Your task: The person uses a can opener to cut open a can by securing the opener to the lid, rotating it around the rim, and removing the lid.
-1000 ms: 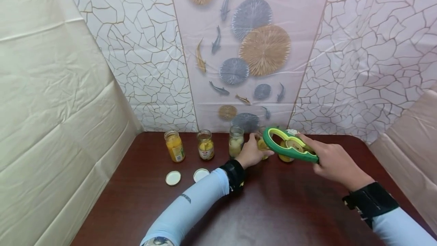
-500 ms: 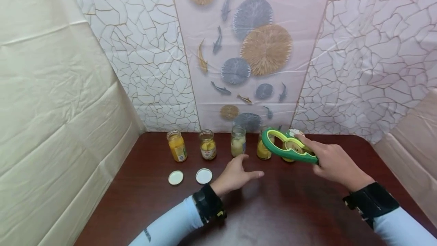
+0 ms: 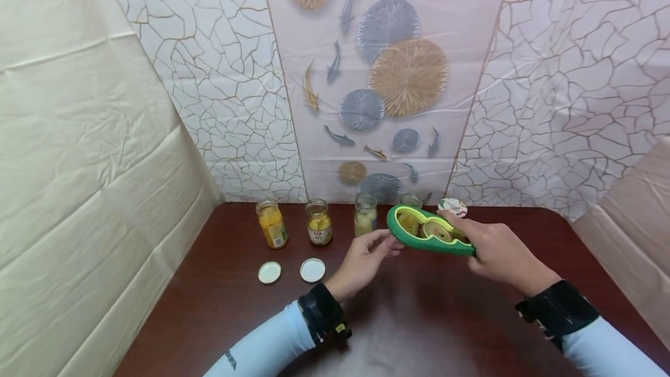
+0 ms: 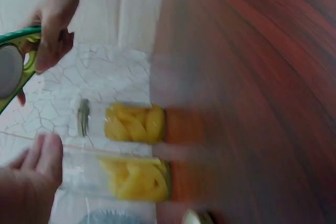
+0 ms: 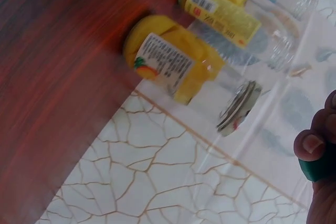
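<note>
My right hand [image 3: 499, 252] grips a green jar opener [image 3: 419, 243] with a lime-green inner edge. A round disc, apparently a lid [image 4: 9, 72], sits inside one of its rings. My left hand [image 3: 361, 263] is just below the opener's left end, fingers extended; in the left wrist view they look apart from it. Behind the opener stand an uncapped jar of yellow fruit [image 4: 137, 179] and a jar with its patterned lid on [image 3: 452, 207]. Left of them are a jar of pale fruit [image 3: 365, 217], a labelled jar [image 3: 318, 224] and an orange-filled jar [image 3: 271, 228], all uncapped.
Two loose lids, one at left [image 3: 269, 272] and another beside it [image 3: 312, 270], lie white side up on the dark reddish table [image 3: 209, 319]. Right behind the row of jars hangs a patterned curtain [image 3: 246, 150]. Pale cloth [image 3: 104, 191] closes off the left side.
My left hand has come back from the jars, then turned and brought its fingers toward the opener. The opener has moved slightly left and down with my right hand.
</note>
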Motion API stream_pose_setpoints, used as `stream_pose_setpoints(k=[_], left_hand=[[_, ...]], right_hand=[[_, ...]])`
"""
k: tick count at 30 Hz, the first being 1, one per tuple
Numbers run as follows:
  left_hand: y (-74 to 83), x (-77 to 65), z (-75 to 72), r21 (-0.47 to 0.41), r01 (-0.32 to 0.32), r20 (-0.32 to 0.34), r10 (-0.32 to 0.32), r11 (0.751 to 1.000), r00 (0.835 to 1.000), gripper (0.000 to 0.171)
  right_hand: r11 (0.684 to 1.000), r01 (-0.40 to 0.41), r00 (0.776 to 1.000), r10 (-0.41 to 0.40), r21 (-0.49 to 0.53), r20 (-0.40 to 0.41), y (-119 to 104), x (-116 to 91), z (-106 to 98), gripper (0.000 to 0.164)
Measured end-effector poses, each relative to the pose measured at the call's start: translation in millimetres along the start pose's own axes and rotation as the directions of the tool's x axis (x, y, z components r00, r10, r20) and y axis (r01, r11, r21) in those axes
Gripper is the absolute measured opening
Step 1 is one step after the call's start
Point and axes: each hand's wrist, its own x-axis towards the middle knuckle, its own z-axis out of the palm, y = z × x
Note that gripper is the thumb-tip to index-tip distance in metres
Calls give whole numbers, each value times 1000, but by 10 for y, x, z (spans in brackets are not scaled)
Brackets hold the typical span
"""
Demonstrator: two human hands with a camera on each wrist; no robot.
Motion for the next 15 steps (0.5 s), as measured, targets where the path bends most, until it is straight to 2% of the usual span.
stream_pose_setpoints(k=[2,3,5,7,9,11,14,15], left_hand=[[17,44,83,-168,7,90,8,986,996,35],[40,63,128,-257,27,145,11,966,989,38],[106,83,209,-429,98,238,8,898,971,47],[176,88,264,-545,178,316,4,819,949,60],[237,81,290,-604,241,376,5,759,927,74],[265,71,302,-632,281,401,-4,722,916,84],[266,68,320,-655,300,411,-6,694,912,83],[263,68,323,-655,300,411,-6,693,912,84]], right_hand=[[1000,12,1000,-12,10,-7,-48,14,-6,93],[1000,22,1000,-22,14,-13,-72,22,-7,94],[999,37,999,-37,30,-18,-126,40,-2,96],[998,45,999,-44,45,-14,-183,58,5,96],[997,56,998,-55,47,-14,-222,68,14,94],[997,61,998,-60,43,-16,-246,70,17,92],[997,69,998,-68,30,-16,-255,58,14,91],[997,68,998,-68,28,-15,-256,55,10,91]])
